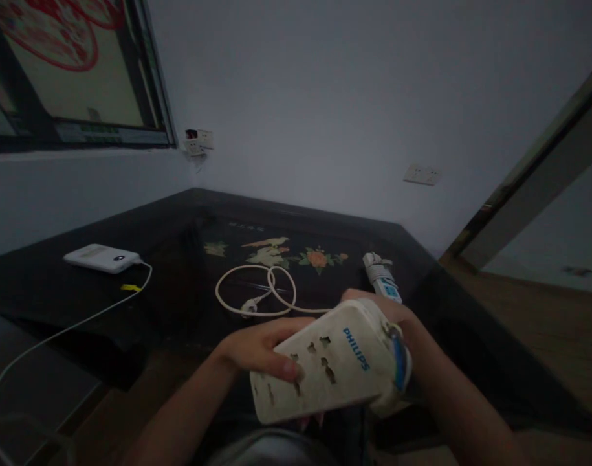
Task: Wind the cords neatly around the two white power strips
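A white Philips power strip (344, 382) is held tilted over the near edge of the table, its socket face towards me. My left hand (264, 346) grips its left part, thumb pressed on the sockets. Behind the strip's upper right end, my right hand (376, 303) is bent round with its fingers mostly hidden; what it grips I cannot make out. The white power cord (222, 285) lies in loose loops on the tabletop and runs to the strip near that hand. Its plug (249, 307) rests inside a loop. Something shiny blue (399, 359) shows at the strip's right end.
The dark table (179, 226) bears a bird-and-flower picture. At left lies a white power bank (101, 257) with a thin cable (82, 321) trailing off. A second strip (382, 277), cord wound round it, lies at right. Wall sockets (422, 175) are above the table.
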The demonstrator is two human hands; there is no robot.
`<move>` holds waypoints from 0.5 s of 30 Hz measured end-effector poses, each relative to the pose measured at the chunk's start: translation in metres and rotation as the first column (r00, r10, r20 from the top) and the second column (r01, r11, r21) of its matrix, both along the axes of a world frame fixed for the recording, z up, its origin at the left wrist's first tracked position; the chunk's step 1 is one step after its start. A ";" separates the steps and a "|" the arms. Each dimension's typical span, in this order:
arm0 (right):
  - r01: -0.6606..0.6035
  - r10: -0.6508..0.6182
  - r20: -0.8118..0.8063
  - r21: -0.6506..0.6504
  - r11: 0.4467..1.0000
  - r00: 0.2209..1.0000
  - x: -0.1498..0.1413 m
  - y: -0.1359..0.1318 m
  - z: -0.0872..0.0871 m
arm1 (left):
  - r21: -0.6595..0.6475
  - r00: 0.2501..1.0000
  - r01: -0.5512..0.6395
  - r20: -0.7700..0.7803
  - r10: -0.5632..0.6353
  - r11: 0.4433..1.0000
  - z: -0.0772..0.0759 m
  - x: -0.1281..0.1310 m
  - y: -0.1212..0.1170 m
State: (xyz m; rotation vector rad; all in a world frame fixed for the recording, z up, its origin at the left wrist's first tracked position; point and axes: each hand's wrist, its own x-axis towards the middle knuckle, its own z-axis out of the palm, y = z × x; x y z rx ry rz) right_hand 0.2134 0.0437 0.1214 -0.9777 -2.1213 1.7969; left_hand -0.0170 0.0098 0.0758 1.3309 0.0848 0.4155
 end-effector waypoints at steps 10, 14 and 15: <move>-0.434 0.229 0.503 0.342 0.833 0.834 -0.033 0.046 0.078 | 0.780 0.851 0.218 -0.446 0.277 0.586 0.072 -0.020 0.028; -0.394 -0.007 0.574 0.571 0.721 0.819 -0.048 0.042 0.083 | 0.832 0.747 0.176 -0.461 0.479 0.527 0.058 -0.028 0.031; -0.364 -0.082 0.566 0.627 0.688 0.821 -0.051 0.040 0.083 | 0.837 0.716 0.153 -0.460 0.525 0.525 0.052 -0.030 0.034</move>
